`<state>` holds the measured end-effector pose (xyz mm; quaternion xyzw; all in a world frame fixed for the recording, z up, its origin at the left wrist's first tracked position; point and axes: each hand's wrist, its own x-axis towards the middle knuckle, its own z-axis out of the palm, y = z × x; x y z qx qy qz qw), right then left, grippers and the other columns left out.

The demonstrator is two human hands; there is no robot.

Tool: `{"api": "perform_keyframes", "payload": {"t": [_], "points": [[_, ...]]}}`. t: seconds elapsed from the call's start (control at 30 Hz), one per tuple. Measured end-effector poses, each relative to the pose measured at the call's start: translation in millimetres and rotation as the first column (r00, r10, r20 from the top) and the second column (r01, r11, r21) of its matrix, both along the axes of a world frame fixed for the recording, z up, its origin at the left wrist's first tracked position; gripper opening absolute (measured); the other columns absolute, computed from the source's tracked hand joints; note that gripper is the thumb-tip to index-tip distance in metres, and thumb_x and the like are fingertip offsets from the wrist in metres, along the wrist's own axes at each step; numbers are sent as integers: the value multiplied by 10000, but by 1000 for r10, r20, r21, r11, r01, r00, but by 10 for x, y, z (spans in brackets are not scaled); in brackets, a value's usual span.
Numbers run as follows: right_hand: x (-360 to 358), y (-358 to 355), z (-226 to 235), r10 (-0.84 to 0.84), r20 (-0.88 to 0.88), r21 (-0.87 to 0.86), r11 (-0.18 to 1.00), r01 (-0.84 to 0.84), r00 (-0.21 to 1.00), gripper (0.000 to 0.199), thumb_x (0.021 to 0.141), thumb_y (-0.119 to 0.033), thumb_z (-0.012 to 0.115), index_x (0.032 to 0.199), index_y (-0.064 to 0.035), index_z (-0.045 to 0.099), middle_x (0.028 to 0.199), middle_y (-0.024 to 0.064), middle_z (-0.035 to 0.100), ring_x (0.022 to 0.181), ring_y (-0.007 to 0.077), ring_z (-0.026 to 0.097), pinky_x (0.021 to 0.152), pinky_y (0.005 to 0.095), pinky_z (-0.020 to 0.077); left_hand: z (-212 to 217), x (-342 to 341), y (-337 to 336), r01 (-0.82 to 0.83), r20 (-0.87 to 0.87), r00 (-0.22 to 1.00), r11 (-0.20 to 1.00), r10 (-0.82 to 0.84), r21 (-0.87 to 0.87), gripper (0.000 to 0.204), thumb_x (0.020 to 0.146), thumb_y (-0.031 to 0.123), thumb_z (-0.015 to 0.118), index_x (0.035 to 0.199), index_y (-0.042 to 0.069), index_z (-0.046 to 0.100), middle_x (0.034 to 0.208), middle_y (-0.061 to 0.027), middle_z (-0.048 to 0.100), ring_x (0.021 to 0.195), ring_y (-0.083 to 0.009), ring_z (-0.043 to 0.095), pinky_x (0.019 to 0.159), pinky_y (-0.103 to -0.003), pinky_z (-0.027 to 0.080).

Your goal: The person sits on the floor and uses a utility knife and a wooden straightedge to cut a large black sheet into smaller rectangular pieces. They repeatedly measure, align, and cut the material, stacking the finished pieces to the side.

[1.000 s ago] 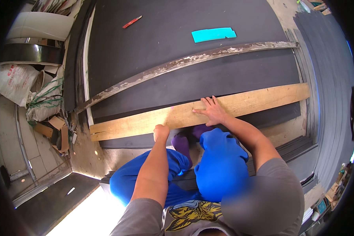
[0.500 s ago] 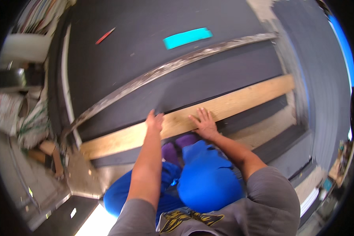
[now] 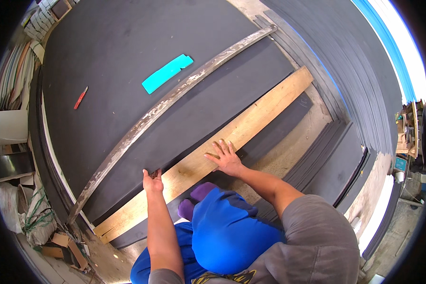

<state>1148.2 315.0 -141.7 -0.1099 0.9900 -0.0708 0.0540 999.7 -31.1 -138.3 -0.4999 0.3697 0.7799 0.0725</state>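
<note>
A long pale wooden plank (image 3: 258, 119) lies slantwise across black sheets before my knees. My right hand (image 3: 227, 160) rests flat on the plank's middle, fingers spread. Left of it, my left hand (image 3: 154, 181) is turned palm up at the near edge of a large black sheet (image 3: 208, 118). Its thumb shows at the edge and its other fingertips are partly hidden; it seems to pinch the sheet there. A dark gap runs between this edge and the plank. Beyond, a worn metal bar (image 3: 168, 98) lies across the sheet.
A turquoise strip (image 3: 167, 74) and a red cutter knife (image 3: 81, 98) lie on the black surface past the bar. Stacked dark sheets (image 3: 326, 61) stand along the right. Bags (image 3: 35, 215) and cardboard scraps (image 3: 66, 244) crowd the left. My feet in purple socks (image 3: 203, 190) are close to the plank.
The view has turned, so the plank and bar slant more steeply. My left hand has moved left along the sheet edge and turned palm up. My right hand stays on the plank.
</note>
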Motion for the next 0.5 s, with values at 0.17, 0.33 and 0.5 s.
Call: {"api": "perform_keyframes", "payload": {"t": [0.17, 0.33, 0.5], "points": [[-19, -4, -95, 7, 48, -22, 1000, -6, 999, 918, 885, -621, 690, 1671, -385, 277, 1720, 223, 243, 1564, 541, 195, 1210, 754, 174, 195, 35, 15, -34, -63, 998, 997, 29, -65, 368, 1087, 347, 608, 1202, -2, 611, 1034, -159, 700, 918, -301, 706, 904, -460, 639], [80, 34, -242, 27, 50, -32, 999, -25, 998, 902, 908, -612, 671, 1677, -391, 256, 1744, 201, 190, 1585, 539, 118, 1227, 753, 111, 333, 6, 22, -103, -148, 984, 994, 97, -38, 332, 1068, 319, 643, 1144, -5, 638, 1004, -149, 704, 876, -279, 717, 819, -387, 678], [174, 71, -244, 37, 77, -39, 999, -34, 996, 890, 909, -601, 677, 1672, -402, 264, 1741, 190, 204, 1583, 536, 131, 1235, 743, 113, 391, 167, 22, -102, -213, 973, 994, 94, -27, 313, 1053, 300, 670, 1116, -5, 649, 984, -137, 702, 876, -282, 723, 809, -373, 685]]}}
